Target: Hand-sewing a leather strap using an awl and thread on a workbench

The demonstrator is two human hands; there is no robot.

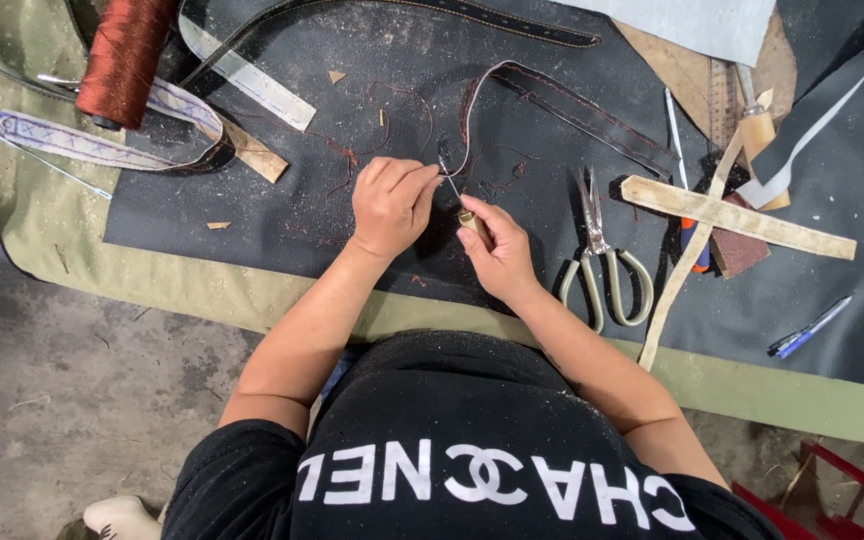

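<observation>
Landmark = black mat (282, 215) on the green-covered bench. No bins or trays in view; the mat itself carries everything, incl. thread scraps and bits of trimmings.

L hand (389, 205) sits near mat's front-centre, knuckles up, fingers curled tight, pinching the end of a thin dark strap (552, 95) w/ red stitching. Strap loops up from the hands, then runs off toward mat's right-rear. R hand (497, 250) is just beside the L, nearly touching, closed round an awl (464, 208) w/ pale handle; metal tip points at the L fingertips. Both forearms come in from the front edge, elbows out.

Scissors (602, 265) lie on the mat just right of the R hand, blades pointing to the rear. Red-brown thread spool (124, 60) at mat's left-rear corner. Tan crossed strips (742, 218) on mat's right part; blue pen (810, 328) near its front-right corner.
</observation>
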